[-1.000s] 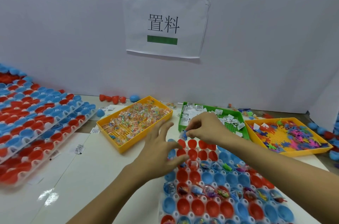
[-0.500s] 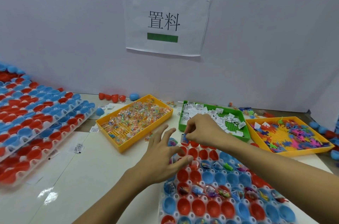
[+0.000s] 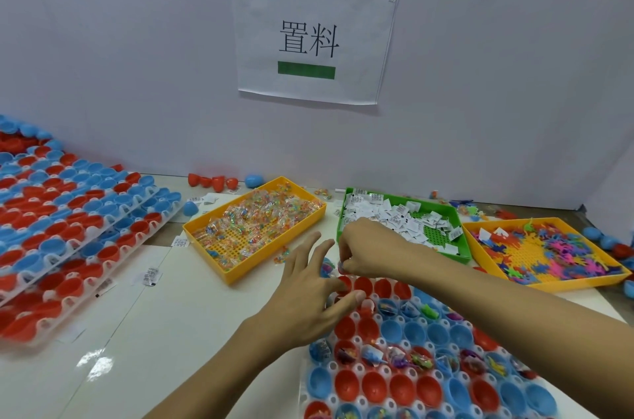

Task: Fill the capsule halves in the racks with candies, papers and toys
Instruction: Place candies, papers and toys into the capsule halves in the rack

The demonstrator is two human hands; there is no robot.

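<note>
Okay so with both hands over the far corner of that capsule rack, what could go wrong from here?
1. The right hand pinches something small right at the far edge of the rack; if dropped, it could miss the red halves and land on the table.
2. The left hand is spread over cups that already hold wrapped candies; a brush could flick them out.
3. The right forearm crosses filled blue cups and might knock toys loose.
</note>
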